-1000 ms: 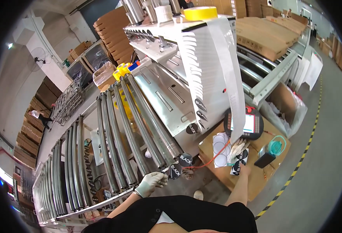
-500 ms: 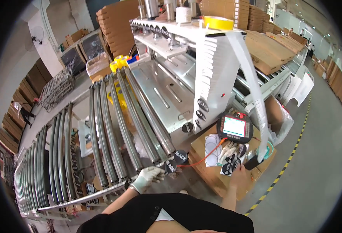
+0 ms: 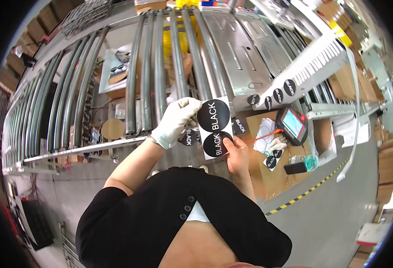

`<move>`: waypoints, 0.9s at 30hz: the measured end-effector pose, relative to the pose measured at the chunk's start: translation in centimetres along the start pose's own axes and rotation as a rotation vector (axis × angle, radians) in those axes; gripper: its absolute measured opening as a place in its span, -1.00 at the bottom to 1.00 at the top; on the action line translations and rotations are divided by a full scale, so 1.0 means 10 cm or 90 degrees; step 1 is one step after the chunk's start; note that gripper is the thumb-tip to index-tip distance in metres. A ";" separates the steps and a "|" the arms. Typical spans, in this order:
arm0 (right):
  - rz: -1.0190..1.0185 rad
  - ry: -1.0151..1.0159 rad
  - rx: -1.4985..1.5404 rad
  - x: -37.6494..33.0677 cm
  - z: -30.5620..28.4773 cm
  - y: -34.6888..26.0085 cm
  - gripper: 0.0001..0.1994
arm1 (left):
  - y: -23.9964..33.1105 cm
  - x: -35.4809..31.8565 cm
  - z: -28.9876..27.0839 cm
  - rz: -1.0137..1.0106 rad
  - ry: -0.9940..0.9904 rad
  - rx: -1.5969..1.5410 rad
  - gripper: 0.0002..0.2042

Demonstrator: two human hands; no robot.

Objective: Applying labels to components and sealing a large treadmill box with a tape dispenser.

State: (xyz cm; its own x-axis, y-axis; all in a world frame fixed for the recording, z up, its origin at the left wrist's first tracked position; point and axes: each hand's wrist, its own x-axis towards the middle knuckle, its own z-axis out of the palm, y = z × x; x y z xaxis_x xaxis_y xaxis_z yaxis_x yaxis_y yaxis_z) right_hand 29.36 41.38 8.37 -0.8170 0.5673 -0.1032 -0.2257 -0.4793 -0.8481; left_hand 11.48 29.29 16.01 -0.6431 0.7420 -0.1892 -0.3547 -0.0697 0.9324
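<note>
"Where did we have the sticker sheet [image 3: 215,129]?"

"Between our hands. Our right hand [image 3: 237,156] pinched its lower right edge, its thumb lapping onto the lower black sticker [image 3: 213,146]."

"And our left hand [image 3: 173,123]?"

"Gloved, fingers curled at the upper left edge; we couldn't tell whether they gripped the sheet or only touched it."

"How did we best handle it?"

"We judged that the sheet needed to stay flat, pinched lightly by its white margin, so that nothing creased."

"Our arms?"

"The left forearm [image 3: 136,167] slanted inward, its wrist just short of the rollers [image 3: 145,76]; the right forearm [image 3: 245,183] reached more directly forward. Right of our right hand stood the cardboard-topped surface [image 3: 274,183]."
</note>
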 end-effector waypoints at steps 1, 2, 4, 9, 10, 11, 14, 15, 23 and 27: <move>0.009 -0.016 -0.010 -0.01 0.15 0.07 -0.84 | -0.03 -0.04 -0.20 0.013 0.030 -0.022 -0.82; 0.030 -0.032 0.001 -0.01 0.29 0.13 -0.85 | -0.01 -0.12 -0.35 0.025 0.050 -0.038 -0.82; 0.090 -0.063 0.020 -0.01 0.60 0.30 -0.84 | 0.04 -0.32 -0.67 0.041 0.086 -0.063 -0.81; -0.422 -0.005 -0.610 0.27 1.29 0.52 -0.67 | 0.22 -0.84 -1.30 0.087 0.172 -0.044 -0.80; -0.520 -0.101 -0.679 0.31 1.52 0.46 -0.65 | 0.16 -0.90 -1.44 0.092 0.148 -0.051 -0.78; -0.623 -0.181 -0.743 0.26 1.76 0.37 -0.64 | 0.15 -0.99 -1.54 0.058 0.126 -0.058 -0.76; -0.703 -0.399 -0.789 0.25 2.34 0.47 -0.71 | 0.04 -1.22 -1.83 0.004 0.119 -0.113 -0.76; -0.714 -0.459 -0.779 0.26 2.45 0.54 -0.73 | 0.06 -1.33 -1.89 -0.013 0.105 -0.157 -0.77; -0.698 -0.562 -0.698 0.26 3.09 1.18 -0.85 | 0.11 -1.77 -2.54 -0.046 0.202 -0.096 -0.76; -0.652 -0.529 -0.699 0.26 3.22 1.25 -0.80 | 0.04 -1.67 -2.80 -0.056 0.195 -0.154 -0.74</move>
State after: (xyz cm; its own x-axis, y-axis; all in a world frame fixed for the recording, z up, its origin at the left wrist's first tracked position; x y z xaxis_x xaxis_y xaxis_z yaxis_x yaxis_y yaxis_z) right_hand 7.31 15.30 14.22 -0.6977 -0.3164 0.6427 -0.6395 0.6794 -0.3598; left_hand 3.08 -1.86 10.89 -0.7632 0.5214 -0.3817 -0.5429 -0.1970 0.8164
